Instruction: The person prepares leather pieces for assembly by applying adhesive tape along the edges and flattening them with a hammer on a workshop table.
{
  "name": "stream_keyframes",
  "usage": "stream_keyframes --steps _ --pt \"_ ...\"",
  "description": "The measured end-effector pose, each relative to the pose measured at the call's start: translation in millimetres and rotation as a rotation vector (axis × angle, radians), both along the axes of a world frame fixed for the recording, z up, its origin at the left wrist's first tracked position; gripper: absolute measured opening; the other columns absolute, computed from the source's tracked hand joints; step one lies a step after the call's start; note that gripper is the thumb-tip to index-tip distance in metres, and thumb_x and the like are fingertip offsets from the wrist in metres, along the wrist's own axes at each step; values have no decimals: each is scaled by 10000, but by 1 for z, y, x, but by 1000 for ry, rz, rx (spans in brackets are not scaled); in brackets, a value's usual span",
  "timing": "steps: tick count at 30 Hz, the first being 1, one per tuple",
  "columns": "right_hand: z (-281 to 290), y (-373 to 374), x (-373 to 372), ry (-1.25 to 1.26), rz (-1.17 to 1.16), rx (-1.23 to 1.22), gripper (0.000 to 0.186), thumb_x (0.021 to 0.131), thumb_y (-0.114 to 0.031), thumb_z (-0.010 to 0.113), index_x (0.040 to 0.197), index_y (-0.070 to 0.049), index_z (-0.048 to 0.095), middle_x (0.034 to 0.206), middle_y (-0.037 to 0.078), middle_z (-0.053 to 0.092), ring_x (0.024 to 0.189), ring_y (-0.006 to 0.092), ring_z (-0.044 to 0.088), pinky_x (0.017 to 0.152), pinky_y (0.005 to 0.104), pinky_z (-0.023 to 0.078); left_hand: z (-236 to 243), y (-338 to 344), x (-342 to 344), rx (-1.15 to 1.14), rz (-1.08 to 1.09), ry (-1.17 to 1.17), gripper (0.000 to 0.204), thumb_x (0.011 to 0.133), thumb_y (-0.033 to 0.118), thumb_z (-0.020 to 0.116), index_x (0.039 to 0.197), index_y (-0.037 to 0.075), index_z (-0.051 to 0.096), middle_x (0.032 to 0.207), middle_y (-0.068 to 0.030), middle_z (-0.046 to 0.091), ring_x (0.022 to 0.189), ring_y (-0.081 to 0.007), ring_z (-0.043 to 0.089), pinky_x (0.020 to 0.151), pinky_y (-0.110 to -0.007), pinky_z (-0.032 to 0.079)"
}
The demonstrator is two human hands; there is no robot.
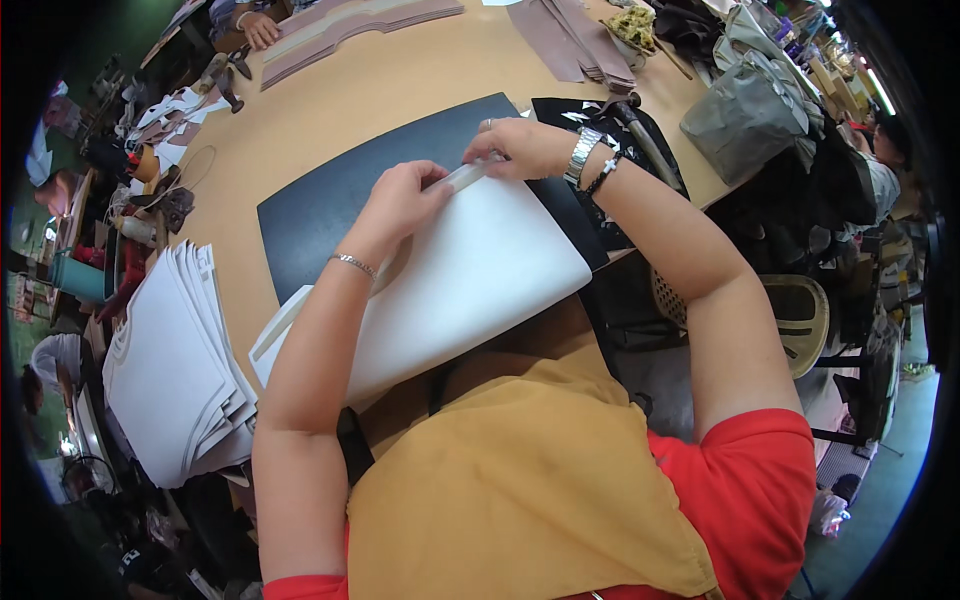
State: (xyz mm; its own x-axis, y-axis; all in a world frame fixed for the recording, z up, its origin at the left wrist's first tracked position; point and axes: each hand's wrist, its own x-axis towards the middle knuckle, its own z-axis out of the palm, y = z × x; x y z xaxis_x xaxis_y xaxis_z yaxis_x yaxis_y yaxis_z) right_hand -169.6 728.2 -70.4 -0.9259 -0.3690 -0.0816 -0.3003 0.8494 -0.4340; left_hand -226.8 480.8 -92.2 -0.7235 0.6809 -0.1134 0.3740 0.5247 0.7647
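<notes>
A large white sheet of leather-like material [480, 275] lies in front of me, partly over a dark board [320, 220] and reaching the table's near edge. A narrow pale strip [464, 178] runs along its far edge. My left hand [402, 198] is closed at that edge, its fingers bent and pinching the strip. Just to the right, my right hand [525, 150] pinches the same edge near the far corner, thumb and fingers together. The strip's left part passes behind my left forearm, and my fingertips are partly hidden.
Stacked white cut pieces [170, 370] overhang the table at left. A hammer [643, 135] rests on black material at right, near a grey bag [750, 115]. Mauve pieces [360, 40] lie at the far side, by another person's hand [262, 30]. A chair [790, 310] stands at right.
</notes>
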Motion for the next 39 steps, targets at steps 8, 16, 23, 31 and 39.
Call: stream_keyframes --steps 8,16,23,31,39 --pt "-2 2 1 203 158 249 214 931 -203 691 1138 -194 740 1128 67 699 1119 287 648 952 453 516 -17 -2 -5 36 -178 195 250 939 151 724 1157 35 760 962 -88 707 874 -227 675 815 -345 548" --pt "-13 70 46 487 -278 295 321 954 -250 634 1259 -159 674 1202 109 701 1123 351 654 927 511 519 -27 -20 10 66 -159 514 226 962 105 674 1162 72 773 1061 -118 689 967 -310 678 859 -383 565" --pt "-81 220 129 306 -1046 489 509 1013 -493 596 1229 -35 643 1069 273 709 1002 431 683 922 527 531 -11 -20 16 55 -128 416 252 946 81 689 1182 35 765 1056 -162 684 973 -337 680 891 -394 554" --pt "7 23 104 74 -745 -560 367 1066 -334 621 1220 -2 589 836 71 629 757 182 632 716 369 524 -11 -47 12 31 -78 282 258 912 75 725 1163 31 767 1013 -148 702 949 -332 696 896 -373 563" --pt "20 -37 106 -219 -579 -188 426 1060 -410 581 1059 16 564 905 273 689 856 410 691 761 453 526 1 -56 19 56 -20 156 226 918 95 739 1132 32 774 1016 -153 698 932 -338 687 869 -398 566"
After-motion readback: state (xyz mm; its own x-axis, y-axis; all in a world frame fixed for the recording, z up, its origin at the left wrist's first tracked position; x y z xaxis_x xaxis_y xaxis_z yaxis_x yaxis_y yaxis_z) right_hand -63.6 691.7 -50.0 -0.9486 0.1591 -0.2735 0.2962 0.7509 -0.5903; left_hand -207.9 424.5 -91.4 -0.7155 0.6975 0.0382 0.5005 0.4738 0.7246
